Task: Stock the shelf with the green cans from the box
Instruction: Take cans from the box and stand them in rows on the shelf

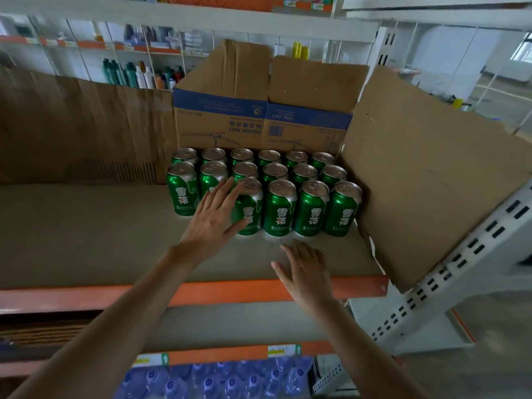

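Head view: the left hand, fingers straight, presses the front row's end can, likely squaring it with the cans packed at the shelf's right edge before the box, while the right hand hovers flat and empty.

Cans packed toward the right end of the shelf, with the box behind them.

The cans stand in three rows on the shelf, the shorter front row set to the right. The box stands directly behind them at the back edge. One cardboard sheet leans just right of the cans and another lines the back edge to their left. The left hand touches the front row's leftmost can, and the right hand is near the front edge.
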`<state>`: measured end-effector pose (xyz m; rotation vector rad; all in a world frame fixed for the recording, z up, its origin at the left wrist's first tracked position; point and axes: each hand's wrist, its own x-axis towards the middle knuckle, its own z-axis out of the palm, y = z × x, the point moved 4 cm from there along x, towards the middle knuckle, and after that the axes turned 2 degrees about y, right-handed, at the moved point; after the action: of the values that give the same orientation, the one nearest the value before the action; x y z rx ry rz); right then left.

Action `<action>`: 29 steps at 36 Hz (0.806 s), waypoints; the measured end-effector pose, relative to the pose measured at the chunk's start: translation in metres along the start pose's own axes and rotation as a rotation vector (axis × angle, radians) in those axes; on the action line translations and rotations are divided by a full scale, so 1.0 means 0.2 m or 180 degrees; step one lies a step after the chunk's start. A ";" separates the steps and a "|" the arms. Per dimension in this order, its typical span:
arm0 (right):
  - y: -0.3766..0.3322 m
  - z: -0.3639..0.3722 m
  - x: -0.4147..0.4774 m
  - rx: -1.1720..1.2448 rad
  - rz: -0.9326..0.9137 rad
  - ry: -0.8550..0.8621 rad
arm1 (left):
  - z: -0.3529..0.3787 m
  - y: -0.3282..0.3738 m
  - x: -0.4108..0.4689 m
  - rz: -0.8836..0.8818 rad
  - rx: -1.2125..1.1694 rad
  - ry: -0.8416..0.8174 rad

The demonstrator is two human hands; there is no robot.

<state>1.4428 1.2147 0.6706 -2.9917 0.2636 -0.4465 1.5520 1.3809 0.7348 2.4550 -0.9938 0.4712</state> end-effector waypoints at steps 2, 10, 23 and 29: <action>0.00 -0.01 0.00 0.0002 -0.0022 -0.0062 | 0.02 0.01 -0.08 -0.0111 -0.0107 -0.0045; -0.04 -0.06 -0.05 0.0217 -0.0197 -0.0391 | 0.09 0.03 -0.31 -0.0499 -0.0071 -0.0459; -0.06 -0.07 -0.26 0.0181 -0.0215 -0.0542 | 0.12 0.14 -0.51 -0.0432 -0.0029 -0.0815; -0.14 -0.07 -0.42 0.0072 0.0215 -0.0518 | 0.11 0.16 -0.56 -0.0045 -0.0080 -0.0975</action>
<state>1.3639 1.2564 0.6633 -2.9642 0.3408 -0.1965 1.4556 1.4127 0.6733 2.5585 -1.0912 0.0760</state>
